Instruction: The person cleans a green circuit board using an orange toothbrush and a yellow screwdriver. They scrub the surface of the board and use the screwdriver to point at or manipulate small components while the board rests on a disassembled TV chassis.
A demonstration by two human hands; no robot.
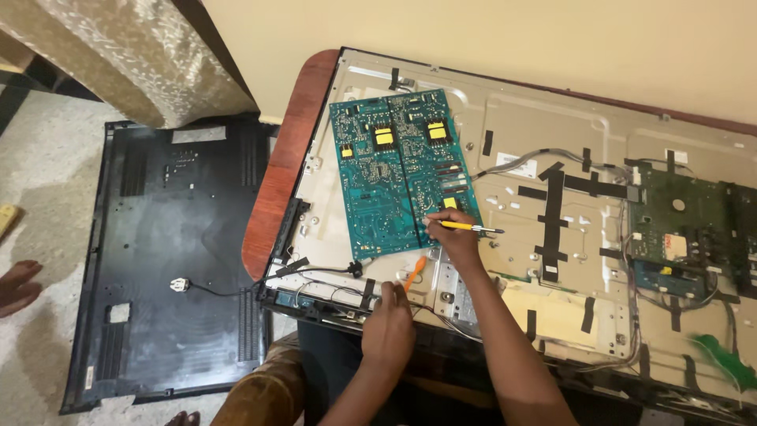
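A flat television chassis (520, 134) lies face down on a table with its metal back exposed. A teal power circuit board (394, 170) sits on its left part. My right hand (455, 234) rests at the board's lower right corner and holds a yellow pen-like tool (465, 227) pointing right. My left hand (389, 323) is at the chassis' near edge, gripping an orange-handled tool (415, 272) that points up toward the board. A green main board (682, 229) sits at the right.
The television's black rear cover (169, 244) lies on the carpet at left, with a power cord and plug (180, 285) across it. Black tape strips (554, 217) and cables cross the metal panel. The reddish table edge (284, 166) shows at left. Someone's foot (16, 284) is at far left.
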